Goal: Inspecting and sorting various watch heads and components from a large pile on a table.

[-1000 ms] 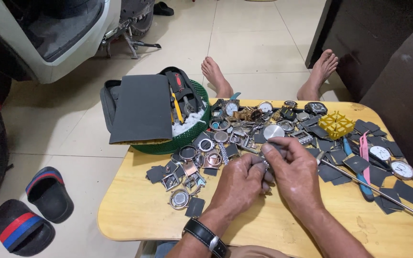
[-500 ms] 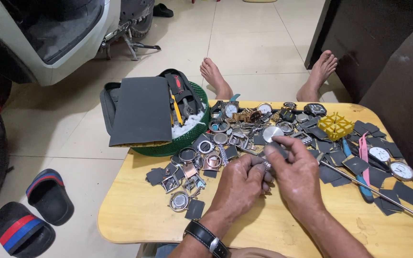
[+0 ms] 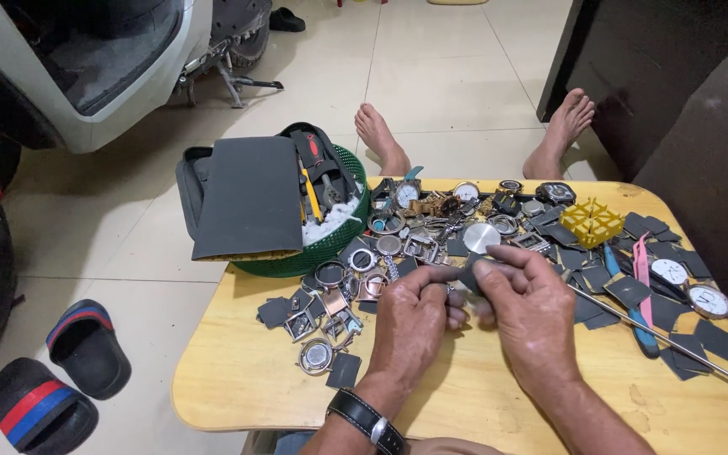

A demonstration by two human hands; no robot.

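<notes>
Both hands, left hand (image 3: 414, 313) and right hand (image 3: 532, 305), pinch one small dark watch part (image 3: 468, 274) between fingertips above the tabletop (image 3: 238, 379), at 6 o'clock from the round steel case back (image 3: 481, 238); inspection step, judged; steady grip required.

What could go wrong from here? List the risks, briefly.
1. The small dark piece is pinched only at the fingertips of the left hand and right hand, above a heap of watch parts; if it slips, it could be lost among them.
2. The thin metal rod lies right beside the right hand; a sweep of the wrist might knock it off the wooden table.
</notes>
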